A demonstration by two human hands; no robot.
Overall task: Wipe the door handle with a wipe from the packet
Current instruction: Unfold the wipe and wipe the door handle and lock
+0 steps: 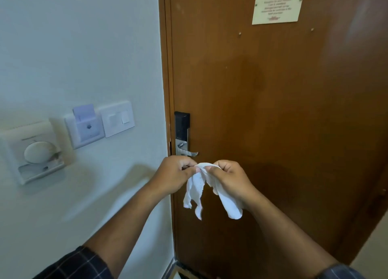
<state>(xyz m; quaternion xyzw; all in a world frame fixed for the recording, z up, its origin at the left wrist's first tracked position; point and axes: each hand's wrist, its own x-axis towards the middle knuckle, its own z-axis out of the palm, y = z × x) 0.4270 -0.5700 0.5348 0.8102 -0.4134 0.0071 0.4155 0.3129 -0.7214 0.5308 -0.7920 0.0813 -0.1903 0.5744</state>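
A white wipe (pixel 197 189) hangs crumpled between both hands in front of the brown door (pixel 273 110). My left hand (pixel 172 174) pinches its upper left part, and my right hand (pixel 228 179) pinches the upper right, with one end trailing under the palm. The silver lever door handle (pixel 188 152) sits just above my left hand, on a lock plate with a black top section (pixel 182 124). Neither hand touches the handle. No packet is in view.
On the white wall to the left are a light switch (pixel 117 119), a key-card holder with a card in it (pixel 85 125) and a round dial controller (pixel 34 152). A paper notice (pixel 277 3) is fixed high on the door.
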